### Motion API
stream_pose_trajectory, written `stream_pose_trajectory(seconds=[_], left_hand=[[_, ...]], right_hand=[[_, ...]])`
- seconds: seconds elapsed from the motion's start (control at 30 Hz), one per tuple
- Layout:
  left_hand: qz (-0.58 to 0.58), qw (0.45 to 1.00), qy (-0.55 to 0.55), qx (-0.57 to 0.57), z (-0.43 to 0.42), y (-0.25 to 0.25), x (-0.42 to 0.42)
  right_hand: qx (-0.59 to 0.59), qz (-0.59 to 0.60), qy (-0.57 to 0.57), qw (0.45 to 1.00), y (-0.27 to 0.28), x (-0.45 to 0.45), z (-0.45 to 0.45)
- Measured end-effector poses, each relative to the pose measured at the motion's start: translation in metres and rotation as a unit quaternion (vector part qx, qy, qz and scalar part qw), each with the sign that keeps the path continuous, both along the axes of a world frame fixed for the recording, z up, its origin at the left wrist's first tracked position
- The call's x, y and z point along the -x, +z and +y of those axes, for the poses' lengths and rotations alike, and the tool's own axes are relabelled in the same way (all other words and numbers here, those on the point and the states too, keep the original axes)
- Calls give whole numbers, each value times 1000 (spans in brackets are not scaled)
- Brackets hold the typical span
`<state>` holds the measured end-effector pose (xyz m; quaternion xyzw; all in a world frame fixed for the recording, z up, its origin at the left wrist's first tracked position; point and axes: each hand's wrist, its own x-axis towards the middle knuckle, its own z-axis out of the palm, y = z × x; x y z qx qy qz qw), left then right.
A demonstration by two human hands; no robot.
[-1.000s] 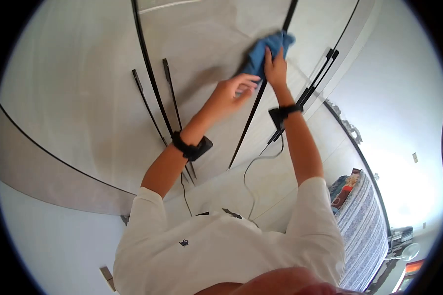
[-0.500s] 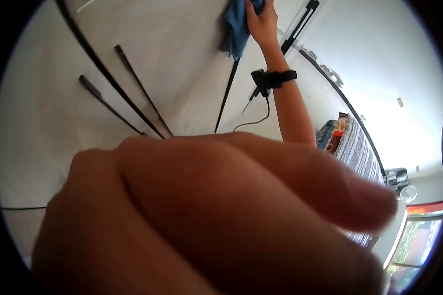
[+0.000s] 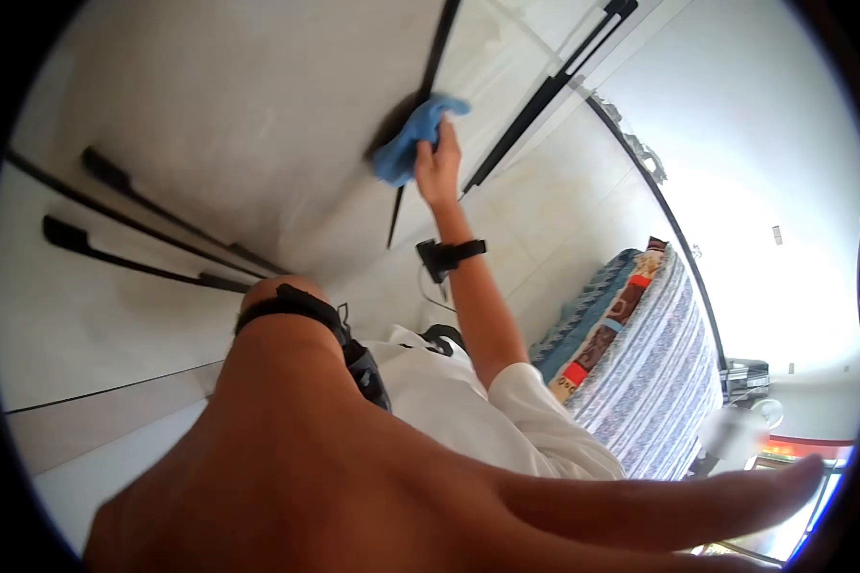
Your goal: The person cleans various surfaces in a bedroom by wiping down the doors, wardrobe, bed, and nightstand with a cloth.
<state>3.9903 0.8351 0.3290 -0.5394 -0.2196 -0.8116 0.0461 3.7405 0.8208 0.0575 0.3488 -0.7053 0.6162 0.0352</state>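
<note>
A blue cloth (image 3: pixel 406 143) lies against the pale cabinet front (image 3: pixel 287 95), across a dark vertical seam. My right hand (image 3: pixel 438 167) grips the cloth at its right side, with a black strap and small box on the wrist. Very close to the camera, my left hand (image 3: pixel 354 468) fills the lower part of the view. Its visible fingers stretch apart to the right, and nothing shows in them; part of the hand is cut off by the bottom edge. A black strap circles that wrist too.
Long black handles (image 3: pixel 134 196) stand out from the cabinet at the left, and another pair (image 3: pixel 545 95) at the upper right. A striped mattress (image 3: pixel 640 382) with folded bedding lies at the right, beside a white wall (image 3: pixel 774 153). A thin cable hangs near my right wrist.
The view has shifted and turned. My left hand has come away from beside the cloth up close to the camera, its fingers now spread. The cloth, still in my right hand, sits lower along the seam.
</note>
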Motion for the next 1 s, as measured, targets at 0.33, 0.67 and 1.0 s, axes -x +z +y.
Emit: stream_pose_trajectory(seconds=[0.33,0.67,1.0], left_hand=[[-42,998,33,27,48,2,89],[-29,999,31,14,65,-4,164],[181,977,111,11,19,17,192]], right_hand=[[119,225,-5,967,96,104,17],[-52,264,18,963,38,106,-7],[-220,252,56,941,-20,137,37]])
